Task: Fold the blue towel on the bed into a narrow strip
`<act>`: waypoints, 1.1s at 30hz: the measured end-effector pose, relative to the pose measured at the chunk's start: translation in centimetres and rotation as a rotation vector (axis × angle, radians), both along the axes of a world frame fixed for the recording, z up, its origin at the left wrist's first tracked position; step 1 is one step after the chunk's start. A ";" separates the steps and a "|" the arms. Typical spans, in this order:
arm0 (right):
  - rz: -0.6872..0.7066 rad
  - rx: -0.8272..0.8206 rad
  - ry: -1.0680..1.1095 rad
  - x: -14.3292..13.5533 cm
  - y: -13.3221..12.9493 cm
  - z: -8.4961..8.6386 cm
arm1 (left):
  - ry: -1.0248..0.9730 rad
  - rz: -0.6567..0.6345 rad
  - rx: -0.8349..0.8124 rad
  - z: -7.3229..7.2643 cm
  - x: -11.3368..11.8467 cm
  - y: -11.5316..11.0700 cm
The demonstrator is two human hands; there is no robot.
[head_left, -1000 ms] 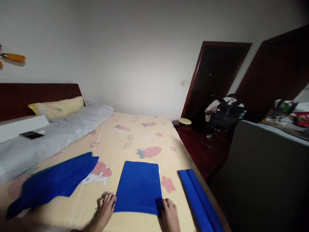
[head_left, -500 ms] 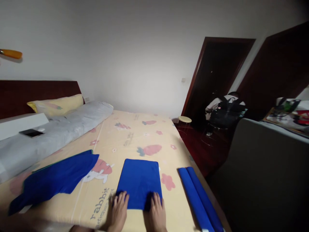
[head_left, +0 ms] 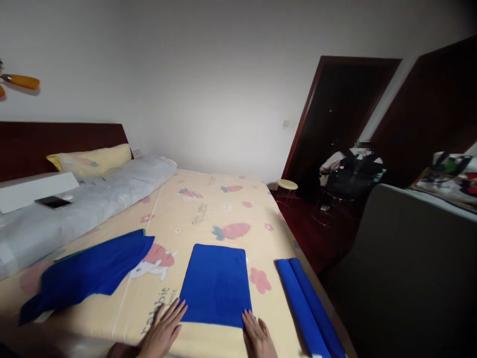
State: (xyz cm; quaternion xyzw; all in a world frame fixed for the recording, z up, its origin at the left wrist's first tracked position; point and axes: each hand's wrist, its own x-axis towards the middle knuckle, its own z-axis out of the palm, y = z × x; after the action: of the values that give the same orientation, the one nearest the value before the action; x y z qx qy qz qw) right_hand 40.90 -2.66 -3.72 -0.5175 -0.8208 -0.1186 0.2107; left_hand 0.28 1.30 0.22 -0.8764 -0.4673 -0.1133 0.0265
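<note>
At lower centre, we lay our left hand (head_left: 163, 331) and right hand (head_left: 258, 339) open, fingers spread, gripping nothing, at the folded blue cloth's (head_left: 216, 284) near corners on the bed (head_left: 208, 219).

- Two bare hands were counted at the near edge of the bed (head_left: 208, 209): a left hand (head_left: 164, 330) and a right hand (head_left: 258, 339).
- One folded blue cloth (head_left: 216, 284) was seen flat on the bed, between the hands.
- Two rolled blue cloths (head_left: 305, 306) were counted side by side, toward the bed's right edge.
- One loose blue cloth (head_left: 87, 273) was seen on the bed's left part.
- One yellow pillow (head_left: 89, 160) and one long grey bolster (head_left: 85, 201) were counted at the bed's head.
- One dark phone (head_left: 54, 201) was noted left of the bolster.
- One round stool (head_left: 287, 185) and one seated person (head_left: 350, 171) were counted beyond the bed's far right corner.
</note>
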 end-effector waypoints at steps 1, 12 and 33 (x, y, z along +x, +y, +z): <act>0.007 -0.005 -0.011 0.3 0.2 0.0 | -0.001 0.001 0.000 0.0 -0.4 0.2; -0.146 -0.283 0.214 -1.4 2.3 5.2 | -0.164 0.187 -0.235 3.6 1.2 2.0; 0.091 -0.080 0.167 -7.1 4.3 2.3 | -0.195 -0.109 -0.086 -1.9 8.8 3.1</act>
State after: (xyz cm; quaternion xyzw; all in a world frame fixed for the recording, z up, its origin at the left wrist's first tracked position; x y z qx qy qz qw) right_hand 33.80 1.63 -1.43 -0.4956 -0.8273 -0.0323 0.2626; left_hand 9.13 4.40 -1.72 -0.8857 -0.4237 -0.1792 -0.0627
